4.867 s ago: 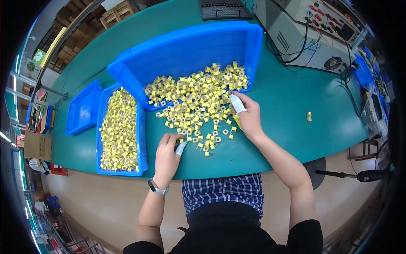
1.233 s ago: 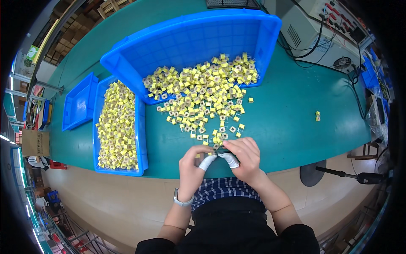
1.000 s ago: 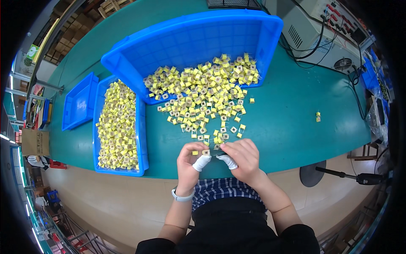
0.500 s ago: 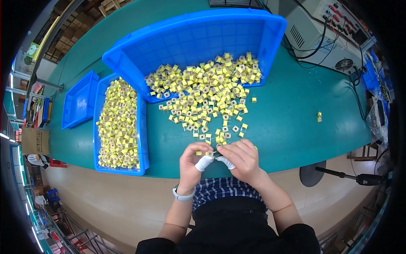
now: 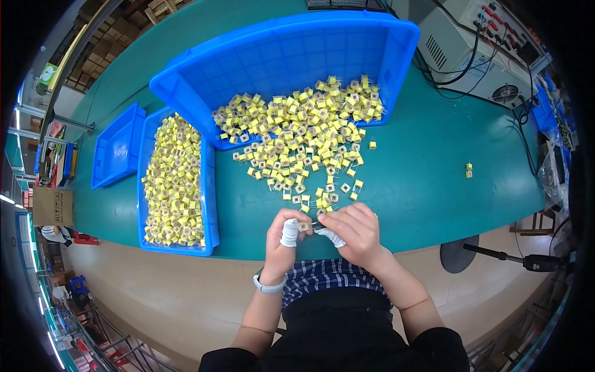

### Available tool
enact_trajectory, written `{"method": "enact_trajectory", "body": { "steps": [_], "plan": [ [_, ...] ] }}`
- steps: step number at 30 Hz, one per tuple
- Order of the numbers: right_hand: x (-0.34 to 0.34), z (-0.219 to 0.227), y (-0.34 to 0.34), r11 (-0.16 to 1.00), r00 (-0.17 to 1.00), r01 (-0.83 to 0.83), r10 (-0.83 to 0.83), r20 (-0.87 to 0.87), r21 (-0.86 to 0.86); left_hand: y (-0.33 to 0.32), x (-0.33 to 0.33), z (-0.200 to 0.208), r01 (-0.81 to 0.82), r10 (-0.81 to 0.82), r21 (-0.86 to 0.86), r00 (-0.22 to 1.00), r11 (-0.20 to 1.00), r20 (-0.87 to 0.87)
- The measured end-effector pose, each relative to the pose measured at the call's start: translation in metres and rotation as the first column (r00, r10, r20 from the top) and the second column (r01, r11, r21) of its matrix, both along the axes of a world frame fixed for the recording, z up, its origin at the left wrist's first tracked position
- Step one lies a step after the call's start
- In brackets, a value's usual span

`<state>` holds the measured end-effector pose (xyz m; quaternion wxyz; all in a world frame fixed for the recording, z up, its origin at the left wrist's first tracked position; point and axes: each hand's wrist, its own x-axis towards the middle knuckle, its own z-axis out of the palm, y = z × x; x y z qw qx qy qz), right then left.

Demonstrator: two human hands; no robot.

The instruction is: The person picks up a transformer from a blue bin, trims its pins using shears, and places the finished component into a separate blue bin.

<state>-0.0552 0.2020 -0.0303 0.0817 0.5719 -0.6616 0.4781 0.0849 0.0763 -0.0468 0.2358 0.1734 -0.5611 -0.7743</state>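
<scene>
Near the table's front edge your left hand (image 5: 282, 239) and right hand (image 5: 352, 230) pinch one small yellow part (image 5: 304, 227) between them; fingertips mostly hide it.

I see bare forearms with black sleeves pushed up near the elbows. My left hand (image 5: 282, 239) has a white finger cot and a pale wristband (image 5: 268, 285); my right hand (image 5: 353, 232) wears a white cot too. A blue checked shirt (image 5: 328, 276) shows above black trousers.

Empty small blue tray (image 5: 118, 147) far left; grey test instrument (image 5: 474, 46) top right.
</scene>
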Motion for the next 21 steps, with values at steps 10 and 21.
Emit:
{"method": "enact_trajectory", "body": {
  "steps": [10, 21],
  "plan": [
    [-0.0009, -0.0011, 0.0006, 0.999, 1.000, -0.018, 0.019, -0.024, 0.028, -0.0013, 0.0023, -0.0012, 0.007, -0.006, -0.009, 0.999, 1.000, 0.051],
    [-0.0008, -0.0004, 0.0013, 0.999, 1.000, -0.016, 0.017, -0.017, 0.030, -0.0002, 0.0010, 0.0021, 0.022, -0.022, -0.007, 0.997, 1.000, 0.070]
  ]
}}
